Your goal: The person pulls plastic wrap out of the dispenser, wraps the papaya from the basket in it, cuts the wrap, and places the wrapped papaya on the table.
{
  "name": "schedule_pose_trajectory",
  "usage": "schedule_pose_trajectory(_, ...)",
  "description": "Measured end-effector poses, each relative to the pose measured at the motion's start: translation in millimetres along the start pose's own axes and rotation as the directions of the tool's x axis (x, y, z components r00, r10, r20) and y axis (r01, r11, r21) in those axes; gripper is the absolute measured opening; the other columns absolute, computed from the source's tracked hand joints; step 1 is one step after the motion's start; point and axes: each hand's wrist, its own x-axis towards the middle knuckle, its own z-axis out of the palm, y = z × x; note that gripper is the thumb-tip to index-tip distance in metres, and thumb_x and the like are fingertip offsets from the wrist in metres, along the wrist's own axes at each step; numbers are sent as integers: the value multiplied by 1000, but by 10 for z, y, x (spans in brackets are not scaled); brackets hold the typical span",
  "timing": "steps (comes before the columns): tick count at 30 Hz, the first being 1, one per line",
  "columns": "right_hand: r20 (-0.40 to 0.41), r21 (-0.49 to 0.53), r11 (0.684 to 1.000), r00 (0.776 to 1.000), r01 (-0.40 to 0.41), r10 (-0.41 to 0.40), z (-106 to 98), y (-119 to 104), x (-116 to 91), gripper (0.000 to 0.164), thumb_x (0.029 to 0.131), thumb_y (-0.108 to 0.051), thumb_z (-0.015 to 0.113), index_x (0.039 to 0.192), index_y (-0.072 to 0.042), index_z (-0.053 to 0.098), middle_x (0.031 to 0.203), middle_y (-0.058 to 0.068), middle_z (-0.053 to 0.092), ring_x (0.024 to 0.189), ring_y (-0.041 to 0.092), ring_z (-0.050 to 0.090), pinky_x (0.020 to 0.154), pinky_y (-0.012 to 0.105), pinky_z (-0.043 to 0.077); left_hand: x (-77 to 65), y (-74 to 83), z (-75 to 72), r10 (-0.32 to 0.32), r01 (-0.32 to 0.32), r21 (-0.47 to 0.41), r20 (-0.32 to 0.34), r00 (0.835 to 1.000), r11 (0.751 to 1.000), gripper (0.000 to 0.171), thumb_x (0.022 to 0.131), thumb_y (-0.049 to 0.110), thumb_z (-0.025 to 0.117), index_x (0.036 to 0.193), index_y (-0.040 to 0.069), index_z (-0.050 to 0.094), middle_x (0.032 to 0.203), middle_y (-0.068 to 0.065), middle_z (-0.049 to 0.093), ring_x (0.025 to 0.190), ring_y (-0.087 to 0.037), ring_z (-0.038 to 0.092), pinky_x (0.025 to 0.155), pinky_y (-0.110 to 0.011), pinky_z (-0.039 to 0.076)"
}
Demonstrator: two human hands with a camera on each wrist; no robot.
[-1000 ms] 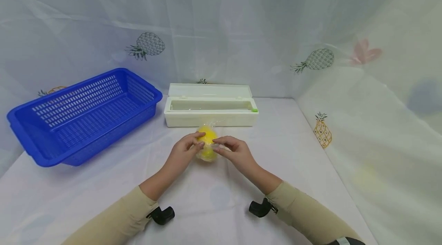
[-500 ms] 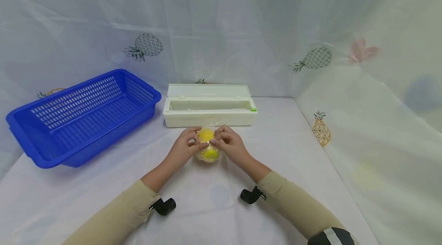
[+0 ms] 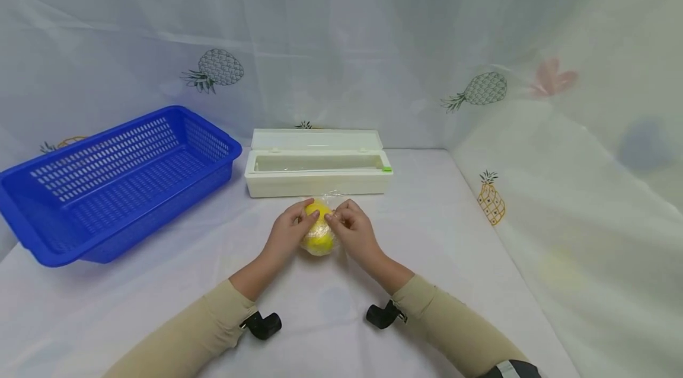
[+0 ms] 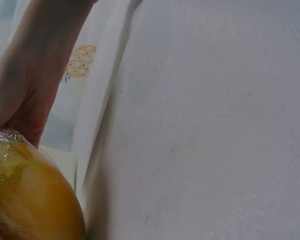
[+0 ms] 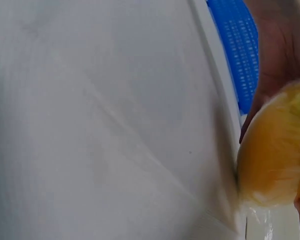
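A rounded yellow fruit (image 3: 319, 242) wrapped in clear cling film sits low over the table, between both hands. My left hand (image 3: 285, 233) holds its left side, with the thumb and forefinger at the upper part. From the right, my right hand (image 3: 356, 233) pinches the film, its thumb near the left thumb. Loose film (image 3: 333, 195) sticks up behind the fruit. Close up in the left wrist view, the fruit (image 4: 37, 195) shows crinkled film over a greenish end. The right wrist view shows smoother film over the fruit's orange-yellow side (image 5: 275, 150).
Just behind the hands stands a long white cling film dispenser (image 3: 317, 184), its lid (image 3: 317, 140) raised and a green cutter (image 3: 386, 169) at its right end. A blue plastic basket (image 3: 213, 179) stands at the left. White pineapple-print cloth covers the table and walls.
My right hand has moved up and inward along the fruit, its fingers more curled. My left thumb has shifted up. The view has turned slightly right.
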Motion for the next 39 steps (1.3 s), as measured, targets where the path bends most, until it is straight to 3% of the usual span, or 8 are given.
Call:
schedule_pose_trajectory(7, -69, -104, 993, 997, -52, 45, 61, 4, -40, 31, 92, -12, 68, 67, -7, 50, 84, 2, 44, 80, 17, 44, 65, 23, 40, -26, -16, 81, 8, -9, -14, -51, 999, 1000, 28, 95, 26, 65, 82, 2, 55, 137, -6, 56, 137, -27, 37, 114, -49, 25)
schedule_pose_trajectory(12, -31, -25, 981, 981, -193, 192, 69, 41, -25, 20, 93, -15, 68, 90, -4, 51, 88, 4, 46, 87, 18, 46, 75, 28, 43, -15, -94, 81, 12, -15, -71, -42, 999, 997, 24, 95, 26, 65, 100, 8, 49, 139, -3, 53, 140, -22, 32, 116, -47, 18)
schedule_pose_trajectory(17, 39, 40, 970, 970, -242, 240, 73, 87, 3, 21, 94, -14, 67, 100, -3, 50, 83, 3, 44, 77, 16, 43, 63, 22, 36, 5, -131, 95, -2, -2, -166, -24, 1000, 986, 20, 99, 19, 57, 113, 5, 49, 142, -6, 50, 140, -23, 33, 117, -44, 17)
schedule_pose_trajectory(24, 97, 58, 963, 961, -265, 259, 47, 147, 33, 23, 88, -8, 73, 95, -2, 52, 75, 2, 41, 70, 16, 40, 58, 21, 33, 68, -168, 90, -107, 104, -426, 17, 994, 899, 25, 103, 8, 47, 127, 3, 48, 143, -8, 50, 137, -21, 36, 114, -38, 25)
schedule_pose_trajectory(28, 149, 96, 954, 952, -285, 269, 23, 189, 32, 24, 86, -4, 74, 97, -1, 53, 77, 2, 43, 69, 14, 41, 58, 20, 35, 127, -194, 10, -136, 159, -471, 84, 987, 868, 28, 103, 7, 46, 130, 3, 46, 144, -11, 47, 137, -25, 36, 113, -41, 28)
schedule_pose_trajectory(31, 174, 139, 942, 944, -304, 279, 18, 212, 12, 25, 84, -1, 75, 97, 0, 54, 77, 2, 45, 70, 12, 42, 58, 18, 38, 155, -193, -86, -141, 174, -386, 113, 984, 906, 34, 101, 11, 52, 134, 6, 48, 147, -11, 43, 139, -28, 33, 114, -44, 26)
schedule_pose_trajectory(35, 190, 190, 929, 940, -318, 283, 60, 221, -30, 25, 82, 3, 76, 98, 3, 56, 77, 1, 48, 69, 11, 43, 60, 17, 40, 161, -152, -226, -88, 92, -108, 45, 995, 990, 35, 95, 17, 66, 127, 9, 56, 137, -11, 49, 129, -33, 42, 107, -48, 35)
schedule_pose_trajectory(39, 166, 213, 921, 941, -326, 295, 119, 162, -60, 26, 81, 5, 75, 100, 7, 58, 75, 1, 47, 67, 12, 42, 58, 17, 41, 149, -76, -311, 43, -32, 214, -49, 998, 976, 22, 87, 20, 76, 102, 9, 66, 100, -10, 57, 95, -28, 51, 81, -40, 43)
